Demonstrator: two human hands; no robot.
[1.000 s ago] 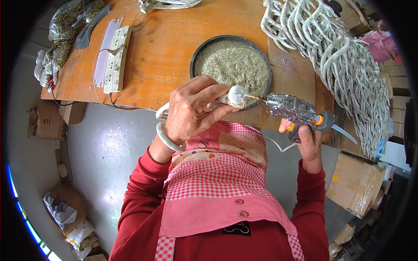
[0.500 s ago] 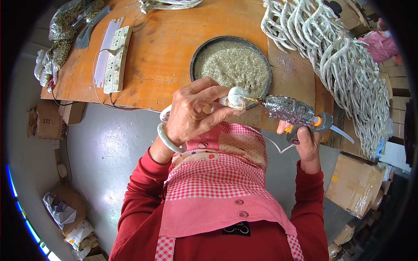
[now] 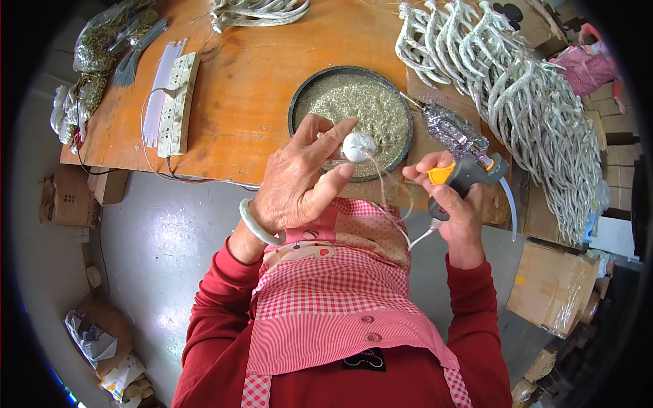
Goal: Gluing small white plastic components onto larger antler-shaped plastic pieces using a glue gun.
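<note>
The left hand (image 3: 296, 180) is raised over the near edge of the orange wooden surface (image 3: 252, 88), its fingers (image 3: 333, 136) closed around a small white ball (image 3: 358, 146) pinched between thumb and fingertips. The ball sits just over the round dark tray of glitter (image 3: 354, 109), at the tray's 6 o'clock rim. Thin pale strands (image 3: 384, 197) trail down from the ball toward the red checked apron (image 3: 340, 299). A pale green bangle (image 3: 257, 224) circles the left wrist.

The right hand (image 3: 456, 204), at 3 o'clock of the ball, has its fingers wrapped tight around the grip of a glue gun (image 3: 469, 166): black handle, orange trigger, barrel crusted in silver glitter pointing toward 10 o'clock, near the tray's right rim. The nozzle and the ball are apart.

At 2 o'clock of the tray lies a large heap of silver glittered branch shapes (image 3: 517, 95), running along the right side of the surface. At 9 o'clock of the tray, a long white power strip (image 3: 178, 102) lies with its cable looping off the near edge. At the far left corner sit clear plastic bags (image 3: 95, 54) of greenish-gold material.

On the grey floor (image 3: 163, 258), brown cardboard boxes stand at 9 o'clock under the surface (image 3: 71, 197) and at 4 o'clock, one wrapped partly in clear film (image 3: 551, 289). Crumpled bags (image 3: 95, 336) lie at 8 o'clock.
</note>
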